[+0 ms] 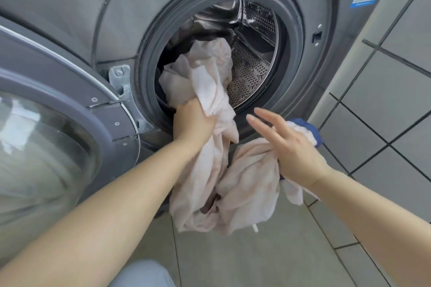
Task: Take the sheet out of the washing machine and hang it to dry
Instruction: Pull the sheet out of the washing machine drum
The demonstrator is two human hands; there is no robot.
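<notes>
The left hand (194,121) is fisted tight around a twisted neck of the pale pink sheet (210,165), right at the lower lip of the washer (112,18) opening. Above those closed fingers, a wad of sheet rises back into the steel drum (254,53); below them the rest hangs in a loose bundle reaching down near the tiled floor (268,258). The right hand (291,147) is flat with fingers (261,123) spread, gripping nothing, its palm side against the hanging bundle. Just behind that hand a blue thing (312,130) shows, too hidden to identify. The door (58,105) stands swung open, left of the left fist.
</notes>
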